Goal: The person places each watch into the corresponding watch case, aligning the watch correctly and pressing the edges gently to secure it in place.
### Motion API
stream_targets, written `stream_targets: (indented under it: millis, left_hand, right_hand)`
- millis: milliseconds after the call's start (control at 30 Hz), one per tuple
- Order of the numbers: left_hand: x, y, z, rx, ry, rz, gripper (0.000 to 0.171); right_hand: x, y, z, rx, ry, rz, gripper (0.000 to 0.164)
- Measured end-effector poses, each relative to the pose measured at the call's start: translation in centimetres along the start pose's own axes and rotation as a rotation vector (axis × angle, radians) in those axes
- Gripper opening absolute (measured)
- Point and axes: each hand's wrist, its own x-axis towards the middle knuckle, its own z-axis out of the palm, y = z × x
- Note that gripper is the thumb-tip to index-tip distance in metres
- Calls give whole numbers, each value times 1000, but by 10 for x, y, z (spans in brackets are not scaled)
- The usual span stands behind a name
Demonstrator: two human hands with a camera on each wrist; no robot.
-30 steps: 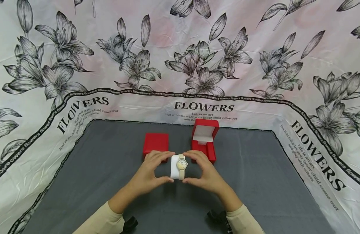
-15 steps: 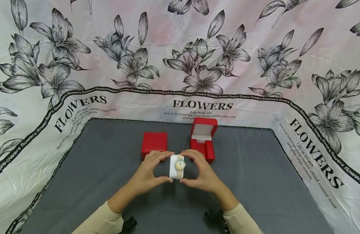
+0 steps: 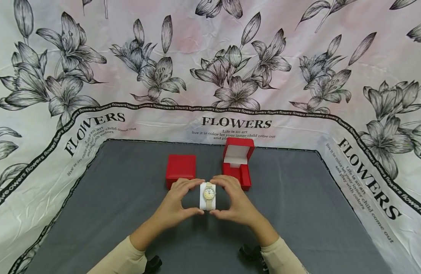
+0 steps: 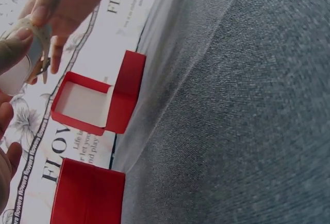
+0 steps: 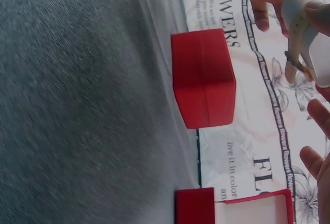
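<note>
A wristwatch with a round cream dial and beige strap is wrapped around a white cushion, held up above the grey cloth. My left hand pinches its left side, thumb below and fingers above. On the other side my right hand grips it the same way. White cushion shows on both sides of the strap. In the left wrist view the strap's tail and buckle hang loosely under the cushion. The right wrist view also shows that dangling strap end.
Behind my left hand sits a closed red box. Behind my right hand stands an open red box, lid upright, with a pale lining. Both rest on the grey cloth, bordered by white flower-printed fabric.
The watch has slid left along the white cushion, from its right edge to about its middle. Both hands keep their grip. The boxes stay where they were.
</note>
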Motion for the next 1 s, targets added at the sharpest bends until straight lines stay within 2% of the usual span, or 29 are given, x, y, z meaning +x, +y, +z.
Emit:
stream_targets:
  millis: [233,467,767,1000]
  left_hand:
    - [0,-1,-3,43,-10,27,85]
    - [0,0,-5,15,-23,27,84]
    - [2,-3,-6,0,-35,-5,84]
    - [3,-3,-7,49,-38,1,84]
  right_hand:
    - [0,-1,-3,-88,-36,-7,91]
    - [-2,-4,-1,-57,-48,39,89]
    - [6,-3,7,-58,-23,0,84]
    - [6,-4,8,-86,-18,10,86]
